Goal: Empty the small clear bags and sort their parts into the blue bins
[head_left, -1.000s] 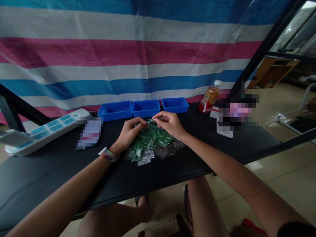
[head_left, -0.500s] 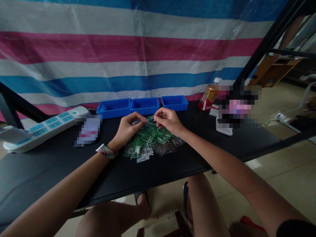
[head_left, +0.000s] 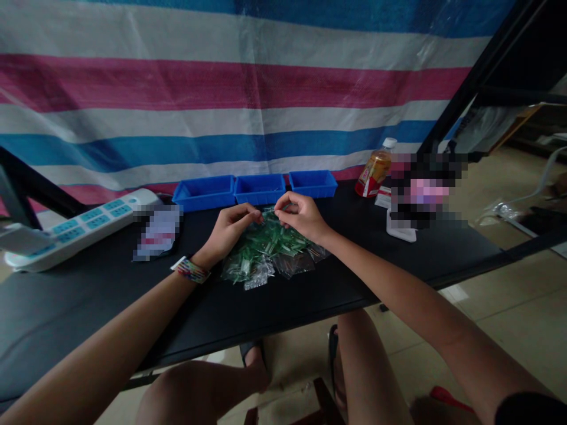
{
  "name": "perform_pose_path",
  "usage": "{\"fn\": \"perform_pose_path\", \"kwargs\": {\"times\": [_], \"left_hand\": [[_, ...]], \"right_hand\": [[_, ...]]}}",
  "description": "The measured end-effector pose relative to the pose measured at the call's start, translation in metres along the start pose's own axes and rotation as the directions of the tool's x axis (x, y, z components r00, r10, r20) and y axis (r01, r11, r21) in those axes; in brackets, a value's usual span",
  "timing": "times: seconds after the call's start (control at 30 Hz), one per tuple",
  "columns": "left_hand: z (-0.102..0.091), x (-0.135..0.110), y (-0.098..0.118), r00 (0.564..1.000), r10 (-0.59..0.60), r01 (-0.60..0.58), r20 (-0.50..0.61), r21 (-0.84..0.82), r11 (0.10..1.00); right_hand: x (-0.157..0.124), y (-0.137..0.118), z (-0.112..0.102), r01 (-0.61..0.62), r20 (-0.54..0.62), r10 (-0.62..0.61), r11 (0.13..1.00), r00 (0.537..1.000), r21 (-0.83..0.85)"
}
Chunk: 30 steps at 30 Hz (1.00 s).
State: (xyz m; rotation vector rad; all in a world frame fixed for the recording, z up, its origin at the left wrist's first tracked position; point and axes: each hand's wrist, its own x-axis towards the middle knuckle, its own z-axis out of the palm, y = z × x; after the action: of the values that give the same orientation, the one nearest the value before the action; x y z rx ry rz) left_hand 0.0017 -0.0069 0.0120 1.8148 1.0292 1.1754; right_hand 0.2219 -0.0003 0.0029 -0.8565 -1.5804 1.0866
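My left hand (head_left: 234,229) is over the left side of a pile of small clear bags with green contents (head_left: 248,258), its thumb and fingers brought together in a pinch. Opposite it, across a small gap, my right hand (head_left: 305,217) pinches too, with thumb against forefinger. Whatever lies between the fingertips of each hand is too small and dark to name. Under and in front of both hands the pile spreads over the black tabletop (head_left: 195,321). A few clear bags (head_left: 295,265) at its near edge hold thin brownish pieces.
Three blue bins (head_left: 204,203) stand in a row behind the pile. A white power strip (head_left: 88,227) and a partly blurred packet (head_left: 158,233) lie left. To the right are a drink bottle (head_left: 375,171), a white item (head_left: 401,233) and a pixelated object. A striped sheet (head_left: 266,88) hangs behind.
A thin clear piece that showed between my two hands is no longer distinct there. My fingertips have shifted slightly; the pile looks the same.
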Motion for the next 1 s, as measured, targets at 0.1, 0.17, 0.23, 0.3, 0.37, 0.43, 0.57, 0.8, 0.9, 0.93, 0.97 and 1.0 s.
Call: {"fn": "perform_pose_path", "kwargs": {"times": [0.1, 0.17, 0.23, 0.3, 0.37, 0.43, 0.57, 0.8, 0.9, 0.93, 0.97, 1.0], "left_hand": [[0.000, -0.001, -0.001, 1.000, -0.004, 0.004, -0.012, -0.021, 1.000], [0.000, -0.001, -0.001, 1.000, -0.002, 0.002, -0.019, -0.026, 1.000], [0.000, -0.001, -0.002, 0.999, -0.002, 0.001, -0.032, -0.026, 1.000], [-0.001, 0.000, -0.002, 0.999, -0.002, 0.001, -0.051, -0.030, 1.000], [-0.001, 0.000, -0.003, 0.998, -0.001, -0.001, -0.059, -0.034, 0.999], [0.000, 0.000, -0.003, 0.999, -0.001, -0.001, -0.053, -0.038, 0.999], [0.001, -0.001, -0.001, 0.999, -0.013, 0.011, -0.036, -0.047, 0.999], [-0.002, -0.001, 0.004, 1.000, -0.025, 0.024, -0.015, -0.038, 0.999], [-0.003, 0.001, 0.003, 0.999, -0.018, 0.017, -0.029, -0.035, 0.999], [-0.003, 0.001, 0.003, 0.999, -0.018, 0.017, -0.030, -0.034, 0.999], [-0.003, 0.001, 0.003, 0.999, -0.018, 0.017, -0.028, -0.035, 0.999], [-0.003, 0.001, 0.002, 1.000, -0.019, 0.018, -0.024, -0.036, 0.999]], "right_hand": [[0.001, -0.002, 0.000, -0.053, -0.004, 0.054, 0.998, 0.999, 0.040], [0.002, -0.002, 0.000, -0.071, 0.000, 0.071, 0.995, 0.997, 0.075], [0.002, -0.001, 0.000, -0.079, 0.003, 0.079, 0.992, 0.997, 0.097], [0.003, 0.000, 0.001, -0.084, 0.012, 0.084, 0.991, 0.996, 0.104], [0.005, 0.002, 0.001, -0.084, 0.024, 0.082, 0.991, 0.996, 0.105], [0.006, 0.002, 0.001, -0.081, 0.023, 0.078, 0.990, 0.997, 0.113], [0.006, 0.002, 0.000, -0.082, 0.015, 0.080, 0.985, 0.997, 0.153], [0.016, 0.004, -0.005, -0.021, -0.091, 0.034, 0.989, 0.995, 0.146], [0.026, 0.006, -0.009, -0.033, -0.188, 0.072, 0.979, 0.980, 0.202], [0.029, 0.007, -0.011, -0.059, -0.182, 0.102, 0.972, 0.978, 0.228], [0.031, 0.008, -0.014, -0.090, -0.166, 0.133, 0.966, 0.977, 0.243], [0.033, 0.008, -0.018, -0.120, -0.152, 0.160, 0.963, 0.975, 0.242]]}}
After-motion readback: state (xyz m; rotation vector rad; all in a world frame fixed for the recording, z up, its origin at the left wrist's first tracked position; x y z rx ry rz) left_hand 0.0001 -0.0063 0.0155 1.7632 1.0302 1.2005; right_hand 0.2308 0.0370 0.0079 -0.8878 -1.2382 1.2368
